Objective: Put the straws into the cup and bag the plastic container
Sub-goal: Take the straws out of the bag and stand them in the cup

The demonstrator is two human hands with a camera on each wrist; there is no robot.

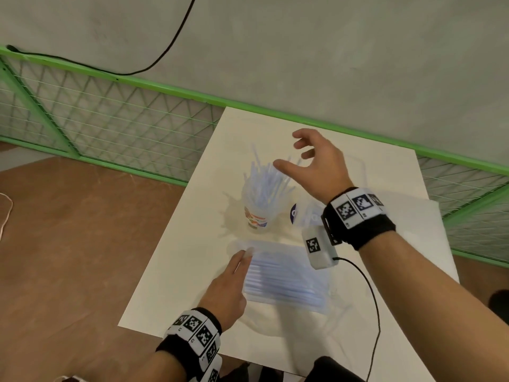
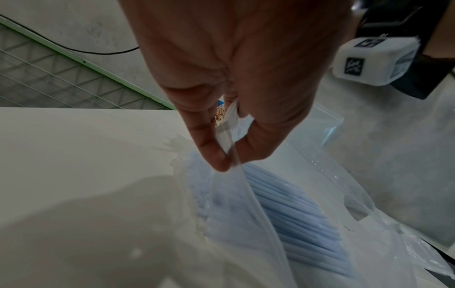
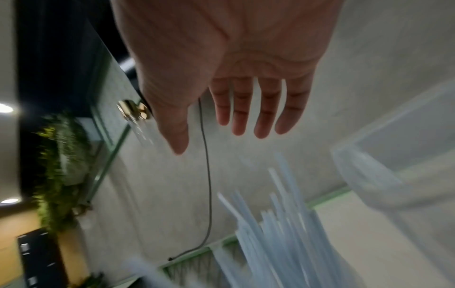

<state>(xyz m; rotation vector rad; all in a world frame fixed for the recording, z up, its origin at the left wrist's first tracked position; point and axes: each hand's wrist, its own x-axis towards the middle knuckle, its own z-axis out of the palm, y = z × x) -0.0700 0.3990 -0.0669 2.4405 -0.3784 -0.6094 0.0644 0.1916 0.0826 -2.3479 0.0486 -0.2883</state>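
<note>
Pinched between thumb and fingertip of the left hand (image 2: 229,81), the lip of the straw bag (image 1: 286,279) is being held on the desk (image 1: 176,271), nearer the person than the cup (image 1: 257,213). Beyond the cup, the clear plastic container (image 3: 399,165) is lying closest to the right hand (image 1: 316,164), whose grip is hanging open and empty above the upright straws (image 1: 264,180).

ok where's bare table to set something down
Bare: the table's left strip beside the cup and left hand, and the far corner beyond the right hand. Crowded: the middle, where the cup of straws, straw bag and clear container sit.
</note>
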